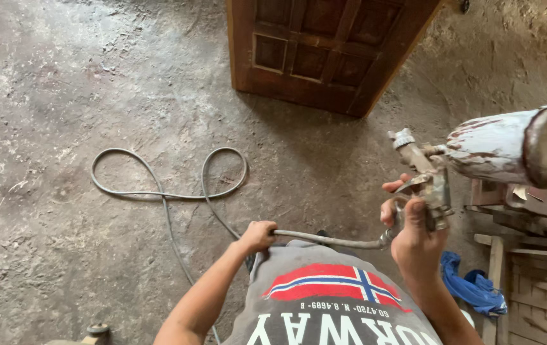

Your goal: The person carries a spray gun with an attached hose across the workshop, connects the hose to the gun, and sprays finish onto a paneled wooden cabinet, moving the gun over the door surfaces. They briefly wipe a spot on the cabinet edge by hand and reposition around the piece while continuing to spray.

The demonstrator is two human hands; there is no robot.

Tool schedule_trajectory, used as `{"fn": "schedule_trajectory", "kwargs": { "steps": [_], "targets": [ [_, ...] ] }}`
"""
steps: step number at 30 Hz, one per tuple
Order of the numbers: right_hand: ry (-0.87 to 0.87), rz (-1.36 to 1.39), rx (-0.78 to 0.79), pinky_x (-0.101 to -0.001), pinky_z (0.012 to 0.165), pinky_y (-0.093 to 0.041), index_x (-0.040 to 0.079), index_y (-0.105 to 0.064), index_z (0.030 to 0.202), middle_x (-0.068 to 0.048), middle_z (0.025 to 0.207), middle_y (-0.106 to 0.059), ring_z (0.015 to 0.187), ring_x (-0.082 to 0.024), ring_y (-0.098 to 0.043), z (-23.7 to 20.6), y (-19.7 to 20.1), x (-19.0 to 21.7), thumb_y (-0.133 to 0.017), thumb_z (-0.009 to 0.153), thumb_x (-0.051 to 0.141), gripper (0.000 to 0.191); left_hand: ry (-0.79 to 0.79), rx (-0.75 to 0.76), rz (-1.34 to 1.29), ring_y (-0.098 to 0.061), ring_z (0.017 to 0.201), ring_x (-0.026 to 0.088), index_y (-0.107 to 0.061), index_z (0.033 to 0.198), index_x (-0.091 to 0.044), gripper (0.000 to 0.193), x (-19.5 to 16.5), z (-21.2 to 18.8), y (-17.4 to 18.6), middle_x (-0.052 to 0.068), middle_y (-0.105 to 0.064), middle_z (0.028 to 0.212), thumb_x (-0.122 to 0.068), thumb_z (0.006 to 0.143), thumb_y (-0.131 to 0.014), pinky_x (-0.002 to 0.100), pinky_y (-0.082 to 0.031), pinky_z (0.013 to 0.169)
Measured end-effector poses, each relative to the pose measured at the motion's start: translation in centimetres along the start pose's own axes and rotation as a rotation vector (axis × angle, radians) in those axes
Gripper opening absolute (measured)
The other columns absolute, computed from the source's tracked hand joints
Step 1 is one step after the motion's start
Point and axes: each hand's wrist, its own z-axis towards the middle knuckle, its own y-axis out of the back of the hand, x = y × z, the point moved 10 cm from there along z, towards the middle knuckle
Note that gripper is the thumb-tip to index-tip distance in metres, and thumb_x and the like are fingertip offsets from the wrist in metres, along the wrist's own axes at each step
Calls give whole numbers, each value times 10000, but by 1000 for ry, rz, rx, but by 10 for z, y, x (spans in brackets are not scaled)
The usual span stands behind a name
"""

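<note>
My right hand [414, 233] grips the handle of a paint-crusted spray gun [423, 179], a finger at its trigger. The gun's large cup [509, 147], white with reddish stains, sticks out to the right, and its nozzle points up and left. My left hand [257, 235] is closed on the grey air hose [324, 239] that runs from the gun's base across my grey shirt. The hose continues down to the floor and lies in loops [171, 185] on the left.
A dark brown panelled wooden door [324, 51] lies on the dusty concrete floor ahead. Wooden slats and frames [529, 255] are stacked at the right, with a blue cloth [474, 287] beside them. A small round object [98, 329] sits at the bottom left.
</note>
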Motion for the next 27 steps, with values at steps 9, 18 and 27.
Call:
{"fn": "schedule_trajectory", "kwargs": {
  "steps": [9,18,27],
  "targets": [
    [-195,-371,21,-284,700,-505,-6,-609,1284,-121,987,-641,795,-123,-592,40,136,-35,-577,1049,78,251,-718,-566,-298,-634,1207,339,-630,1248,-73,442,-355,11,179,155,-651,1267,-117,836,-786,401,-540,1024],
    [-304,-606,32,-310,709,-541,-32,-646,1061,-126,916,-725,878,-151,-691,93,202,-83,-581,931,-1,149,-1181,-329,-18,-636,1134,269,-654,1146,-91,271,-554,54,224,89,-578,1209,-38,882,-673,386,-561,969],
    [-224,-517,-14,-275,692,-527,-13,-614,1106,-71,933,-679,833,-108,-636,232,245,-107,-514,1025,59,148,-1259,-307,4,-603,1094,263,-672,1134,-113,334,-585,204,284,90,-566,1160,-138,803,-703,391,-481,938]
  ]
}}
